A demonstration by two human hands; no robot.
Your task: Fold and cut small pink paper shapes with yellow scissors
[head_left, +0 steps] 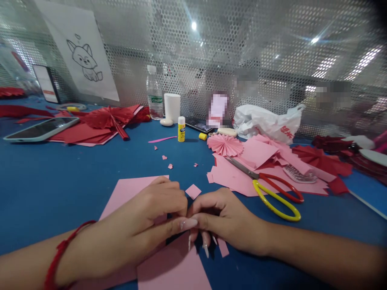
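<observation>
My left hand (145,225) and my right hand (225,219) meet at the near middle of the blue table (45,181), fingers curled and pinched together over a small piece of pink paper between them. Most of that piece is hidden by the fingers. Under my left hand lies a larger pink sheet (127,191). Another pink sheet (175,270) lies below both hands at the near edge. A small pink square (193,191) rests just beyond my fingertips. A red cord circles my left wrist.
Scissors (272,191) with red and yellow handles lie on pink paper to the right, beside a pink folded fan (225,145). A glue stick (181,129), water bottle (154,96), white cup (172,106), phone (40,129), red papers (99,125) and plastic bag (266,123) stand farther back.
</observation>
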